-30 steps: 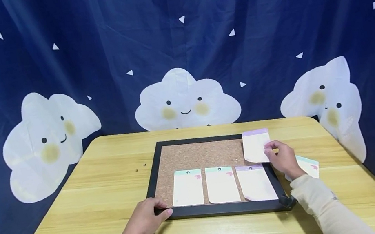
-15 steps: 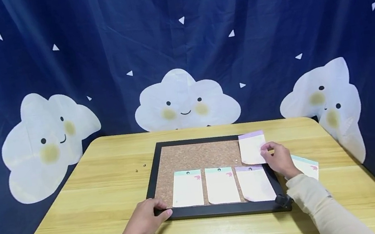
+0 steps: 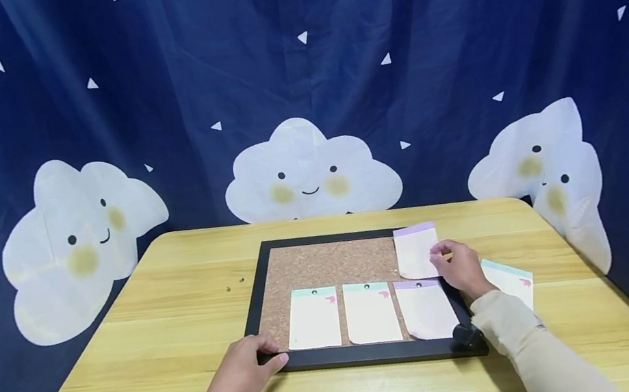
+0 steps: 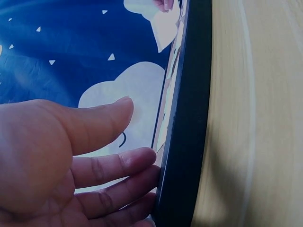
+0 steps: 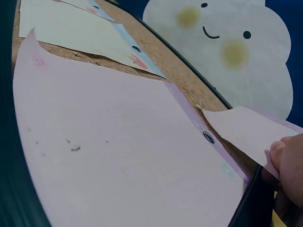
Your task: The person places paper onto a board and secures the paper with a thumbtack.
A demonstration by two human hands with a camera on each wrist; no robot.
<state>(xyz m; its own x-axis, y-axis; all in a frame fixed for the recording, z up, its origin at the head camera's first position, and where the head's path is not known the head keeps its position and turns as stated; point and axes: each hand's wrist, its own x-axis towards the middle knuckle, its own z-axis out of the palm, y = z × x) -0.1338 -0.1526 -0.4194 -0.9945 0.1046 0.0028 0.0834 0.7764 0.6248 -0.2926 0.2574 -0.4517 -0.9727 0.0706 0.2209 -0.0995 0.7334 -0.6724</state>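
Note:
A corkboard [image 3: 325, 262] in a black frame lies on the table. My right hand [image 3: 459, 269] pinches the right edge of a purple-topped note sheet [image 3: 414, 255], held over the board's upper right corner. In the right wrist view, that sheet [image 5: 241, 130] is tilted beyond a pinned purple-topped note [image 5: 109, 137]. Along the board's lower part are three pinned notes, two of them green-topped: the left note [image 3: 313, 321] and the middle note [image 3: 372, 315]. My left hand [image 3: 243, 372] rests at the lower left corner, its fingertips [image 4: 142, 156] at the frame's edge and its thumb apart.
Another green-topped note [image 3: 510, 284] lies on the table right of the board, partly behind the right forearm. Two tiny pins [image 3: 235, 285] lie left of the board. A small pale piece [image 3: 396, 271] is on the cork. A blue curtain [image 3: 291, 54] with clouds hangs behind.
My right hand has carried the purple-topped sheet a little left, further over the board, uncovering more of the loose green-topped note. My left hand has stayed at the corner.

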